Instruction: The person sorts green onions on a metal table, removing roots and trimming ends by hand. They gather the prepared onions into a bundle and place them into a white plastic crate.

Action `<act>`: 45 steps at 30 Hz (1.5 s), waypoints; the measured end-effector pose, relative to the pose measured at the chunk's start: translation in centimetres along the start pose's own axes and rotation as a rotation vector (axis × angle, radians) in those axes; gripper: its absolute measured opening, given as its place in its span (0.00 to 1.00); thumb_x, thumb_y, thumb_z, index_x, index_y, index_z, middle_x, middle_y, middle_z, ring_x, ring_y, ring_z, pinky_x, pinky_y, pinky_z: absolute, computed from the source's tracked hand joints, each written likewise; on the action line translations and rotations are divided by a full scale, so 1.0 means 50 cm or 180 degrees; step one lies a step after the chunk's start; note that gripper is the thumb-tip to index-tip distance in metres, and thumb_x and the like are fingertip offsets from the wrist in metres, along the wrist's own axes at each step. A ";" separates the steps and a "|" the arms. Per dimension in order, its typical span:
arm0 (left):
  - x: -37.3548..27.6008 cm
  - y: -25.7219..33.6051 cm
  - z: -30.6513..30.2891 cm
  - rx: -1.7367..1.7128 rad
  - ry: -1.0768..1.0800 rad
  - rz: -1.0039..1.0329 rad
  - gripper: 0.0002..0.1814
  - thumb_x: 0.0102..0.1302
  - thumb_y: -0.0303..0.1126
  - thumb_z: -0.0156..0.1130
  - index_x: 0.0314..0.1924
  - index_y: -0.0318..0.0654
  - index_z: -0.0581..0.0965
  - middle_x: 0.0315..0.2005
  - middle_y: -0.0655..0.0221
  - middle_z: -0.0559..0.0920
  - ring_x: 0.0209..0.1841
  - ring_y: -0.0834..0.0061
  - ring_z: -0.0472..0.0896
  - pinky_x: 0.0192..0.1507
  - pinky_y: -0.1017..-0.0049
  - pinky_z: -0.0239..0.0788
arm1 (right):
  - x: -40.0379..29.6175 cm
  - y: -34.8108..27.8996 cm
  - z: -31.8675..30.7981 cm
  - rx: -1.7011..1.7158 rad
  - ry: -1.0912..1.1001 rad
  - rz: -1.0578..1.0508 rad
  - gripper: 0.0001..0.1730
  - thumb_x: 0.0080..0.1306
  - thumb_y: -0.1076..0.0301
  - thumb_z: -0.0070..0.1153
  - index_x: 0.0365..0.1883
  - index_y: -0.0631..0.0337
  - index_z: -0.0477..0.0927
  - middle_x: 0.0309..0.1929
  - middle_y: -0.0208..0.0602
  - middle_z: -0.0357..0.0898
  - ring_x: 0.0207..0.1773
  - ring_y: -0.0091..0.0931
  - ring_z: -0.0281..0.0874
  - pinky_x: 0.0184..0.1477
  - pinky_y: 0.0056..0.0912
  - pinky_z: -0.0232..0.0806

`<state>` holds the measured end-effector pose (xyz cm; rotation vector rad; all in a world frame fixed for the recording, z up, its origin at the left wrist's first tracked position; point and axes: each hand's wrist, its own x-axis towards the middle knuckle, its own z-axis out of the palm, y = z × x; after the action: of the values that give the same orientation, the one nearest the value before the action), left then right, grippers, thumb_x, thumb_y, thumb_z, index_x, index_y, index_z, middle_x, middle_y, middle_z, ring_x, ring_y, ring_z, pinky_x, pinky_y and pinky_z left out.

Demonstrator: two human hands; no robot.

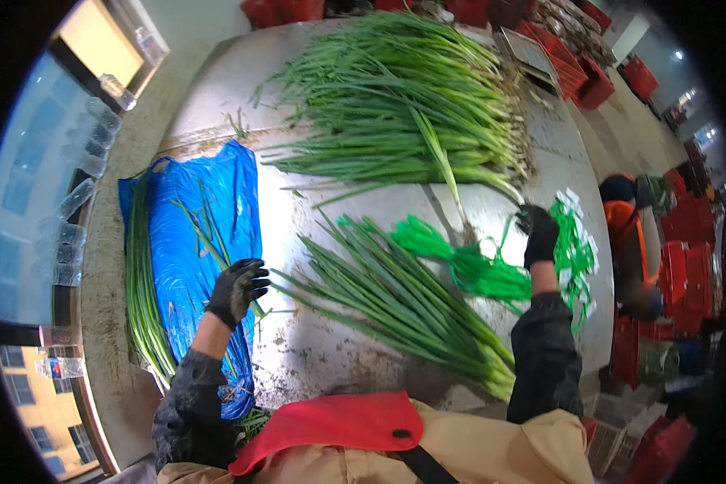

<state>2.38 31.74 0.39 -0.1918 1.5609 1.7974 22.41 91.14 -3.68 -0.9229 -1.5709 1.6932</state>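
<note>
My left hand [240,289], in a dirty black glove, is over the right edge of a blue plastic bag [184,242]. Its fingers are slightly apart and hold nothing. My right hand [538,233], also gloved in black, has its fingers curled at the root end of a green onion [501,180] along the pile's near edge. A strand of green plastic ties [490,269] rises beside those fingers; whether they grip onion or strand is unclear. Between my arms lies a loose bunch of green onions [411,302], its pale ends toward my right forearm.
A large pile of green onions [399,103] covers the far metal table [333,351]. One onion [438,154] lies across its near side. White-tagged green ties [575,254] lie at right. More onions [142,278] line the bag's left edge. A person [632,242] is beyond the table, near red crates [686,284].
</note>
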 end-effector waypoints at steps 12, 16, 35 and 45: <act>-0.076 -0.101 0.132 0.0463 -0.0511 0.0095 0.15 0.67 0.30 0.58 0.50 0.30 0.76 0.39 0.60 0.83 0.38 0.71 0.83 0.43 0.73 0.77 | 0.036 -0.090 -0.036 0.2369 0.0378 0.0853 0.12 0.73 0.65 0.43 0.44 0.65 0.72 0.49 0.51 0.77 0.50 0.47 0.75 0.50 0.47 0.72; 0.002 -0.073 0.288 0.0783 -0.0941 0.0250 0.14 0.69 0.34 0.58 0.48 0.30 0.77 0.37 0.65 0.82 0.37 0.77 0.81 0.40 0.78 0.73 | 0.026 -0.093 -0.026 0.2275 0.0101 0.0950 0.12 0.73 0.64 0.43 0.44 0.64 0.73 0.49 0.50 0.78 0.50 0.46 0.75 0.49 0.47 0.72; 0.547 -0.107 0.879 -0.0137 -0.1598 -0.1191 0.13 0.70 0.34 0.43 0.35 0.37 0.75 0.20 0.66 0.76 0.17 0.72 0.70 0.20 0.74 0.65 | -0.110 -0.124 -0.144 0.0351 -0.2087 0.0491 0.18 0.67 0.69 0.48 0.54 0.66 0.73 0.22 0.30 0.77 0.15 0.18 0.67 0.18 0.20 0.59; 0.506 0.040 1.035 0.1591 -0.3331 0.1723 0.22 0.69 0.40 0.59 0.58 0.38 0.73 0.46 0.58 0.81 0.40 0.72 0.81 0.45 0.71 0.76 | -0.104 -0.115 -0.274 0.2529 -0.0189 0.0201 0.29 0.75 0.54 0.40 0.64 0.67 0.63 0.64 0.51 0.66 0.63 0.40 0.68 0.61 0.41 0.64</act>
<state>0.74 89.34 0.98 1.2985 1.2213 1.3681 36.68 94.71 1.87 -0.5050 -0.7611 2.1432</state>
